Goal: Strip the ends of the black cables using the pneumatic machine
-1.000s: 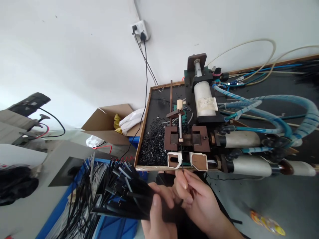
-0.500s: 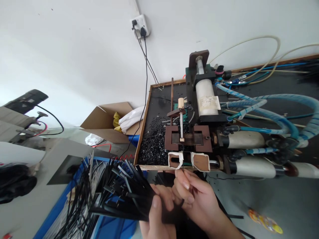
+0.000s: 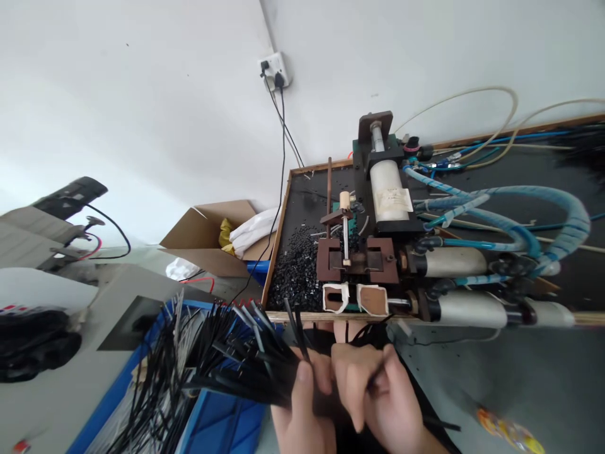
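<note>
My left hand (image 3: 305,394) is closed around a thick bundle of flat black cables (image 3: 255,362), which fan out to the left. One cable stands up past the thumb. Beside it, my right hand (image 3: 378,391) has its fingers curled and the thumb against the index finger, with a thin dark length of cable showing between them. Both hands are below the front edge of the bench, close to a pneumatic machine. Its two brown pads (image 3: 372,299) with white edging lie just above the hands, a narrow gap between them. More black strands (image 3: 371,329) show behind the right hand.
Small black cut pieces (image 3: 300,271) cover the left of the bench. Air cylinders (image 3: 466,315) and blue hoses (image 3: 562,214) occupy its right. A blue crate (image 3: 215,419) of cables stands lower left, a cardboard box (image 3: 193,233) behind. A colourful wrapper (image 3: 510,432) lies on the floor.
My right hand has drawn back from the pads and its fingers have curled inward. The right pad sits closer to the left one. The view has shifted slightly.
</note>
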`<state>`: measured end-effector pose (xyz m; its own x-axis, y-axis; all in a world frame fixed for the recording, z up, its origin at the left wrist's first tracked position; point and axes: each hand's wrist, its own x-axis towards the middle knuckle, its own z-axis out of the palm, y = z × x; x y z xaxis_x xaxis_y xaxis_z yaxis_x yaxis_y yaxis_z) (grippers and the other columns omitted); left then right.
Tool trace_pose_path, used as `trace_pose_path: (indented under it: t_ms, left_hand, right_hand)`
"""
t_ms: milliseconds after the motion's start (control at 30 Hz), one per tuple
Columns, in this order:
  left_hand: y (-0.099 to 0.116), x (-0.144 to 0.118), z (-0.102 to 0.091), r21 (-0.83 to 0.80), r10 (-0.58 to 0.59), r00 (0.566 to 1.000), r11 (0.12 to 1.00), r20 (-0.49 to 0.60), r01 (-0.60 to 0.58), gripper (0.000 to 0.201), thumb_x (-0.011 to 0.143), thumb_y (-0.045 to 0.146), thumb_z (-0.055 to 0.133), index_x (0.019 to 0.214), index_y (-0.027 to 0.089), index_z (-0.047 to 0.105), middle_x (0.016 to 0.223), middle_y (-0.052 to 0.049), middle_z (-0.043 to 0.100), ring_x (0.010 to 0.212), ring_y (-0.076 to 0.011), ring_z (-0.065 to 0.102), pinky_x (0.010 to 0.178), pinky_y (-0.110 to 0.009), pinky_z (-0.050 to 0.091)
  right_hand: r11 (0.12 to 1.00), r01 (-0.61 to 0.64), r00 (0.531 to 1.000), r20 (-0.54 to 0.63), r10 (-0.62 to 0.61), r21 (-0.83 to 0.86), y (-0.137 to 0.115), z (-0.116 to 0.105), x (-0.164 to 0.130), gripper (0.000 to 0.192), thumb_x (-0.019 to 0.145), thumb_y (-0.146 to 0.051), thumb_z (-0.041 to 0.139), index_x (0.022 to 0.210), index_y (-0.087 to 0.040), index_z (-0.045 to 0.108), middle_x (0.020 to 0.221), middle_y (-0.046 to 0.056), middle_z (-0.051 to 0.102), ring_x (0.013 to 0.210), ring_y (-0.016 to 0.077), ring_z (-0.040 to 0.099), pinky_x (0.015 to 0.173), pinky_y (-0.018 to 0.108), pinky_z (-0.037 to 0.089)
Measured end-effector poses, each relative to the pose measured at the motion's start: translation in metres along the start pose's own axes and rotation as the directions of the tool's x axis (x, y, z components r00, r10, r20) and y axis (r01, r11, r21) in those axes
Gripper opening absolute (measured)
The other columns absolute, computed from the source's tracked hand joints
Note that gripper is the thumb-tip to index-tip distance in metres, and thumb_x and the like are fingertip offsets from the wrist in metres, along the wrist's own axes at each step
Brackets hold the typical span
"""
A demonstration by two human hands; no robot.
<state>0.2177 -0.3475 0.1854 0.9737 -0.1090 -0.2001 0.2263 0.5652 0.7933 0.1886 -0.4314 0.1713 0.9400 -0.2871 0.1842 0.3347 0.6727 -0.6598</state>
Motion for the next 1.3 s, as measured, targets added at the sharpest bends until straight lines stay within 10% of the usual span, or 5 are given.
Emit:
trace_pose_path:
  t_ms: [100, 333, 567, 800, 1300]
  left_hand:
    - [0.003, 0.002, 0.001, 0.022, 0.015, 0.998, 1.0, 0.054, -0.016, 0.031, 0.082, 0.036, 0.089, 0.069, 0.02, 0.066, 0.056, 0.003, 0.057, 0.051, -0.0123, 0.054, 0.053, -0.021, 0.053]
    - [0.006, -0.016, 0.011, 0.068, -0.128, 0.973, 0.987, -0.193, 0.144, 0.041, 0.066, 0.047, 0.101, 0.089, 0.02, 0.079, 0.068, 0.001, 0.07, 0.059, -0.0139, 0.063, 0.057, -0.021, 0.055]
    - [0.015, -0.014, 0.016, 0.04, -0.165, 0.983, 0.985, -0.076, 0.168, 0.036, 0.069, 0.041, 0.1, 0.076, 0.018, 0.074, 0.066, 0.002, 0.065, 0.058, -0.0113, 0.059, 0.054, -0.019, 0.053]
    - [0.0, -0.018, 0.013, 0.08, -0.142, 0.97, 0.984, -0.196, 0.16, 0.047, 0.059, 0.042, 0.105, 0.096, 0.022, 0.083, 0.089, -0.003, 0.083, 0.086, -0.0232, 0.079, 0.075, -0.027, 0.064]
    - [0.0, -0.012, 0.022, 0.234, -0.139, 0.986, 0.96, -0.092, 0.157, 0.039, 0.063, 0.04, 0.103, 0.089, 0.019, 0.084, 0.092, -0.006, 0.084, 0.091, -0.0279, 0.08, 0.084, -0.033, 0.063]
  right_hand:
    - [0.991, -0.004, 0.988, 0.155, 0.025, -0.137, -0.007, -0.005, -0.006, 0.094, 0.111, -0.063, 0.002, 0.04, -0.027, 0.053, 0.044, 0.005, 0.051, 0.058, 0.0231, 0.053, 0.088, 0.048, 0.045]
    - [0.826, -0.3, 0.921, 0.08, 0.381, -0.477, -0.029, -0.013, -0.007, 0.014, 0.083, -0.035, 0.088, 0.082, -0.023, 0.081, 0.058, -0.004, 0.064, 0.046, 0.013, 0.051, 0.05, 0.026, 0.034]
    - [0.665, 0.149, 0.985, 0.167, -0.037, -0.732, -0.028, 0.002, -0.012, 0.026, 0.085, -0.023, 0.085, 0.071, -0.024, 0.063, 0.066, -0.004, 0.058, 0.06, 0.0152, 0.051, 0.06, 0.029, 0.038]
    - [0.75, -0.012, 0.939, -0.264, -0.219, -0.661, -0.013, 0.006, -0.012, 0.009, 0.094, -0.03, 0.077, 0.096, -0.026, 0.07, 0.062, -0.007, 0.046, 0.053, 0.0144, 0.042, 0.049, 0.027, 0.033]
    - [0.791, 0.021, 0.958, -0.213, -0.19, -0.611, -0.025, -0.005, 0.008, 0.023, 0.096, -0.031, 0.069, 0.074, -0.023, 0.065, 0.074, 0.0, 0.055, 0.067, 0.0189, 0.05, 0.06, 0.031, 0.037]
